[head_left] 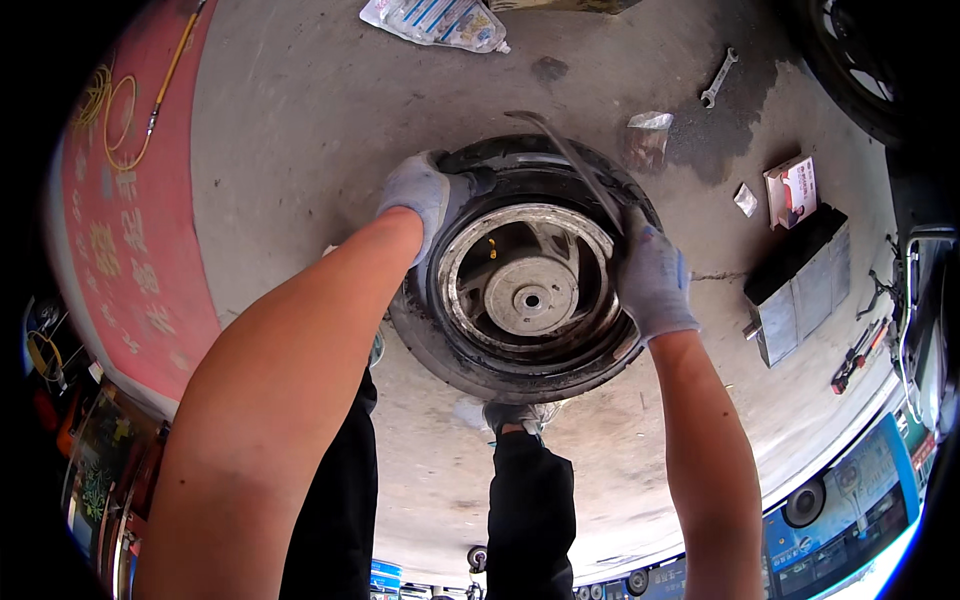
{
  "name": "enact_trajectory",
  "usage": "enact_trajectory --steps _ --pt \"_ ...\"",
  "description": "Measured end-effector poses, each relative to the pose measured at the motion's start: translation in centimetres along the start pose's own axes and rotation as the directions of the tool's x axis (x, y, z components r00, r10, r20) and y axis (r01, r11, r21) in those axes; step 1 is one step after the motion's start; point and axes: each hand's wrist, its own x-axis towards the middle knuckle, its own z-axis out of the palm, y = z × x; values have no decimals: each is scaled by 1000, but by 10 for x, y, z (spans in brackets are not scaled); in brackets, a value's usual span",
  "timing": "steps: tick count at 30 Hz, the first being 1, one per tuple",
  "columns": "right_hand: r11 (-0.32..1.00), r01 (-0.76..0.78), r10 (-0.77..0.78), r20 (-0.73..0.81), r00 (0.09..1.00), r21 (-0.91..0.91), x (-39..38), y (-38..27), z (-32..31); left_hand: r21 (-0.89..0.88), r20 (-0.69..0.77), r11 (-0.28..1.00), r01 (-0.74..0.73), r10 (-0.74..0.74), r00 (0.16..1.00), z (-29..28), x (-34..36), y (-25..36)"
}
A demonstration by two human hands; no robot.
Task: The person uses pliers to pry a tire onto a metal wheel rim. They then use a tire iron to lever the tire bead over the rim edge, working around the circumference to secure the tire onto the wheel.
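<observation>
A black tyre (470, 375) sits around a scuffed silver wheel rim (532, 295) with curved spokes, a round hub and a yellow valve cap. My left hand (420, 195), in a grey glove, is closed over the tyre's upper left side; its fingertips are partly hidden. At the right edge of the rim, my gloved right hand (655, 280) is closed around the near end of a dark metal tyre lever (572, 158). The lever slants up and left across the tyre, its curved tip past the tyre's far edge. Some right-hand fingers are hidden.
On the concrete floor lie a spanner (720, 78), a plastic bag (440, 20), a small box (792, 192) and a grey metal case (800, 285). Another wheel (858, 60) stands far right. A red mat (130, 220) with a yellow hose lies left. My foot (515, 415) is by the tyre.
</observation>
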Motion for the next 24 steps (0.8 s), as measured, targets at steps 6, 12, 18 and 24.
enact_trajectory --steps 6,12,18,24 --pt "122 -621 819 275 504 774 -139 195 4 -77 97 996 -53 61 993 5 -28 20" --pt "-81 -445 567 408 716 892 -94 131 73 -92 266 994 -62 84 960 -15 -30 16" --pt "-383 -251 499 428 753 889 -89 114 129 -347 464 936 63 113 878 -26 -61 -14" --pt "-474 -325 602 570 559 819 -145 77 112 -141 394 990 -26 80 916 -6 -53 64"
